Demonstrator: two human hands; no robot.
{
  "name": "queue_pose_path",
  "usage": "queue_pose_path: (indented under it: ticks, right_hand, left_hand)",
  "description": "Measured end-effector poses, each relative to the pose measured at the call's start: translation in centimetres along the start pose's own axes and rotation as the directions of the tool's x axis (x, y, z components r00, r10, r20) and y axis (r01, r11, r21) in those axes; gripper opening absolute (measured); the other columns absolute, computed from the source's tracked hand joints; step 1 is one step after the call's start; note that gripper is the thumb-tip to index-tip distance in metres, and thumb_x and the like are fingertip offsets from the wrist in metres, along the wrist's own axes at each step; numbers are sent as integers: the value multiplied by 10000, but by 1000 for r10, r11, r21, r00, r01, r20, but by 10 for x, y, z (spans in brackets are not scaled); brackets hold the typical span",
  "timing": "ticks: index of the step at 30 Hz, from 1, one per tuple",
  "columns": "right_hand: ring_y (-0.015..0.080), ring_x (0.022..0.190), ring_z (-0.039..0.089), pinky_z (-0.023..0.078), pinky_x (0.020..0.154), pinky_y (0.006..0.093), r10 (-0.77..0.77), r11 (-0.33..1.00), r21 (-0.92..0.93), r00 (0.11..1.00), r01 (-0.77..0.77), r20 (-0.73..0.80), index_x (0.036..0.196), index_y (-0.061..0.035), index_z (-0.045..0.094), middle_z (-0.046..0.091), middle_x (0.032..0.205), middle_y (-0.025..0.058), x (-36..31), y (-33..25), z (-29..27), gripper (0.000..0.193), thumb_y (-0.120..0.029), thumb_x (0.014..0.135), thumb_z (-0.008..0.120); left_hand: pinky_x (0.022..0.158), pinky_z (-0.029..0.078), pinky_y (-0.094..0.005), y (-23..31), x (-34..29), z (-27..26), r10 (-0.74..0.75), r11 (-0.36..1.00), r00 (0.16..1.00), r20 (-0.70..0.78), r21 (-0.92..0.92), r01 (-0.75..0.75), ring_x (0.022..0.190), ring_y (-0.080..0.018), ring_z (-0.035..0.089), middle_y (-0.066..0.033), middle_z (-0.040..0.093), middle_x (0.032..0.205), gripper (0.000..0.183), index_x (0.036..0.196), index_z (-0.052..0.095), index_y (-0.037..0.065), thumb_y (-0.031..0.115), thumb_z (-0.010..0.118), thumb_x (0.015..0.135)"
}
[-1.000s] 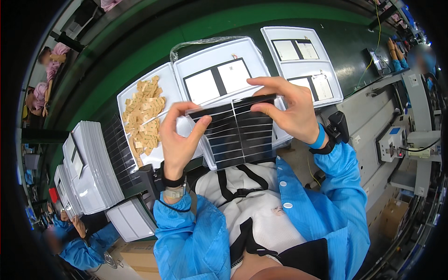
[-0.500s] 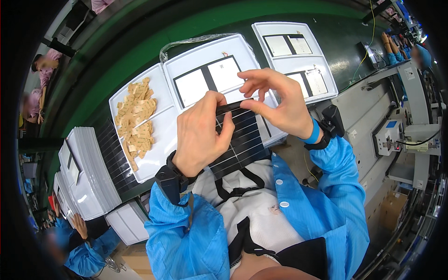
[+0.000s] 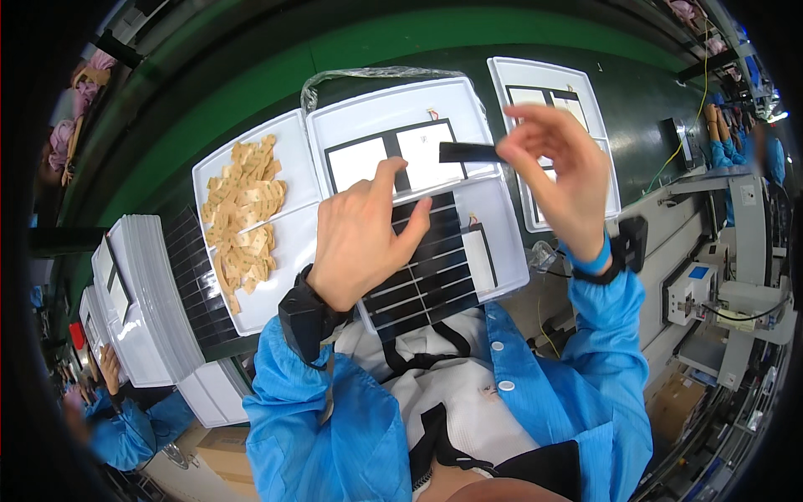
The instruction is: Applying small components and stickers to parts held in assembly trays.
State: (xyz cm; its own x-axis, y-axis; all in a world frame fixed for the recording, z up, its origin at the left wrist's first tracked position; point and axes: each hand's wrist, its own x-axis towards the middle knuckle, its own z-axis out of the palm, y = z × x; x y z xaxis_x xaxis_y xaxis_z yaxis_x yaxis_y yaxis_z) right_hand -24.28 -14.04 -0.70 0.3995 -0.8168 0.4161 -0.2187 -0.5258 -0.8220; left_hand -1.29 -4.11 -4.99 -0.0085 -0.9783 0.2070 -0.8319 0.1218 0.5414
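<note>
Pinched between the thumb and fingers of my right hand is a black adhesive strip, held level above a white tray. My left hand hovers over a sheet of black strips, thumb and index finger apart, holding nothing visible. The sheet lies across the near part of the tray, split into rows by pale lines. Behind it in the tray rests a flat white panel pair with black borders and a black middle band. A similar panel shows partly beside the sheet.
Tan peeled paper tabs are heaped in a left tray. Another tray with panels stands at the right. Stacked white trays and more black strip sheets lie far left. A machine stands right; a co-worker's hand shows lower left.
The black strip has come away from the sheet in my right hand, which has moved right. My left hand has stayed near the sheet, its thumb and index finger now apart.
</note>
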Motion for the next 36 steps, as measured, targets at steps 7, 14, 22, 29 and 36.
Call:
queue_pose_path:
  ticks: [7, 14, 22, 29, 36]
  right_hand:
    - [95, 802, 736, 559, 658, 218, 337, 933, 19, 891, -359, 305, 1277, -2, 705, 792, 937, 70, 66, 102, 34, 349, -48, 943, 792]
    - [99, 770, 739, 553, 597, 230, 398, 913, -47, 861, -404, 317, 1286, -18, 681, 791, 919, 84, 71, 106, 49, 385, -82, 936, 826]
    - [91, 750, 738, 558, 591, 217, 385, 915, -1, 872, -404, 303, 1288, -13, 667, 790, 909, 83, 70, 109, 52, 398, -70, 930, 832]
    - [103, 743, 744, 574, 627, 224, 373, 922, -10, 882, -386, 287, 1256, -11, 684, 792, 895, 92, 68, 108, 52, 410, -77, 895, 866]
    - [143, 731, 755, 598, 677, 261, 266, 964, -90, 931, -251, 249, 1197, -20, 712, 786, 838, 97, 67, 115, 55, 411, -111, 845, 904]
  left_hand:
    - [626, 514, -449, -33, 32, 29, 45, 990, 998, -43, 133, -39, 695, -325, 672, -142, 668, 773, 464, 1275, 691, 29, 354, 751, 949]
    - [616, 507, -393, -47, 31, 41, 109, 989, 986, -130, 116, -94, 693, -266, 647, -88, 647, 796, 488, 1286, 687, 40, 324, 792, 904]
    - [617, 497, -375, -48, 33, 41, 102, 989, 988, -114, 120, -88, 699, -234, 619, -63, 615, 780, 550, 1376, 672, 66, 303, 797, 895]
    - [649, 502, -373, -46, 35, 41, 108, 975, 993, -37, 198, -99, 739, -228, 618, -61, 607, 814, 611, 1479, 636, 95, 305, 767, 920]
    - [669, 509, -379, -44, 35, 40, 82, 978, 996, -16, 194, -77, 749, -241, 623, -65, 609, 819, 611, 1484, 626, 97, 307, 758, 926]
